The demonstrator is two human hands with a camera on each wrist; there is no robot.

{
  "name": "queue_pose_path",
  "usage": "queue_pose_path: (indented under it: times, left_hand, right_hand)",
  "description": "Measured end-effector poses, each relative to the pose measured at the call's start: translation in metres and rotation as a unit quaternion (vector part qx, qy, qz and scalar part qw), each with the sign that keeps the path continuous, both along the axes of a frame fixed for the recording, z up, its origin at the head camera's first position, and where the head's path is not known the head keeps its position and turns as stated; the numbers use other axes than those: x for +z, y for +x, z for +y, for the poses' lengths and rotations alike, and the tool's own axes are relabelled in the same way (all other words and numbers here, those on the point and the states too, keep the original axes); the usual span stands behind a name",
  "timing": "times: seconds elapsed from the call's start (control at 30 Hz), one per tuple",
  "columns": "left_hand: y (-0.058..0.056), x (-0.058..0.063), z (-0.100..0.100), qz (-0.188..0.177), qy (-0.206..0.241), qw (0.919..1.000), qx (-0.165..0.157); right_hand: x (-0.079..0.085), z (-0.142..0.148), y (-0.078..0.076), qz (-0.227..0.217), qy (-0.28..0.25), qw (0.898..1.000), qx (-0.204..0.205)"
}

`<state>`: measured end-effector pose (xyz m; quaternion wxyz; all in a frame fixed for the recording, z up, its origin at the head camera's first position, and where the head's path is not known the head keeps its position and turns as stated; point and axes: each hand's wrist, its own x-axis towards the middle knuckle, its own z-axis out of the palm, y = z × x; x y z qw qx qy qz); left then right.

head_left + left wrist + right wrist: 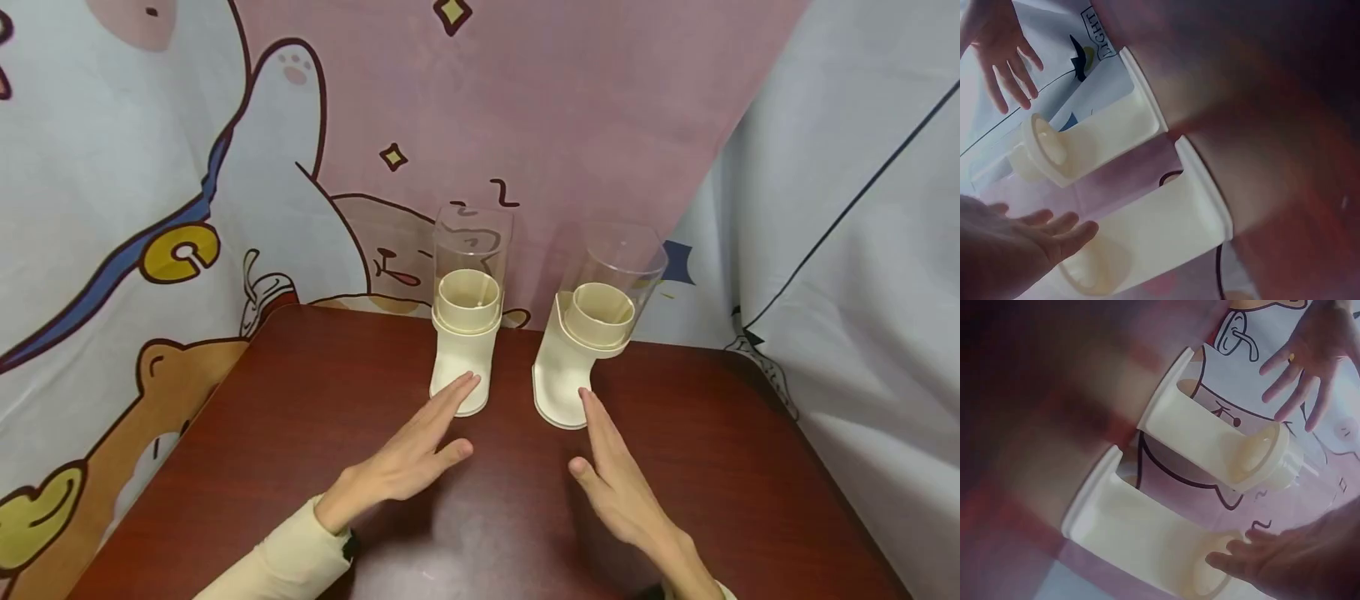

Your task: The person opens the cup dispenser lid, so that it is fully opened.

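Two cream plastic stands with clear tubes on top stand upright side by side on a dark red-brown table. The left stand (462,358) faces straight forward, while the right stand (558,379) is turned at an angle. Each has a round cream ring holding its clear tube (480,233), with a flat foot below. My left hand (408,458) is flat with straight fingers, its fingertips overlapping the left stand's foot in the head view. My right hand (626,487) likewise has straight fingers, tips beside the right stand's foot. Neither hand grips anything; both palms face inward.
The wooden table (337,375) reaches back to a pink and white cloth (585,100) printed with cartoon animals. More white cloth (862,250) hangs on the right, with a thin dark line across it.
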<state>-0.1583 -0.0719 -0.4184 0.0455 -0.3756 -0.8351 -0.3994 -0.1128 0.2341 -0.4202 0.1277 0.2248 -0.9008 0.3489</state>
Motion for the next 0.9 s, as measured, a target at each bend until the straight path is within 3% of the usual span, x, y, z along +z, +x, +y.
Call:
queue_pose_path:
  times: [0.07, 0.17, 0.27, 0.43, 0.57, 0.73, 0.9]
  left_hand:
    - [-0.002, -0.003, 0.003, -0.013, 0.026, 0.9996, -0.001]
    - [-0.003, -0.006, 0.008, -0.036, 0.056, 0.9978, -0.005]
    - [-0.003, -0.007, 0.016, -0.069, 0.084, 0.9941, -0.001]
    - [-0.004, -0.006, 0.032, -0.105, 0.130, 0.9855, 0.032]
    - [-0.009, -0.005, 0.045, -0.117, 0.179, 0.9761, 0.036]
    - [-0.022, 0.002, 0.065, -0.134, 0.242, 0.9610, 0.009]
    - [-0.041, 0.010, 0.091, -0.130, 0.250, 0.9588, 0.034]
  right_hand:
    - [0.000, 0.003, 0.003, -0.041, -0.064, 0.997, -0.012]
    - [0.003, 0.007, 0.006, -0.081, -0.158, 0.984, -0.031]
    - [0.007, 0.010, 0.006, -0.089, -0.237, 0.967, -0.038]
    - [0.012, 0.016, 0.002, -0.078, -0.338, 0.937, -0.041]
    - [0.014, 0.018, -0.002, -0.068, -0.371, 0.924, -0.061]
    - [0.021, 0.019, -0.014, -0.049, -0.378, 0.921, -0.086]
    - [0.029, 0.020, -0.031, -0.047, -0.382, 0.917, -0.104]
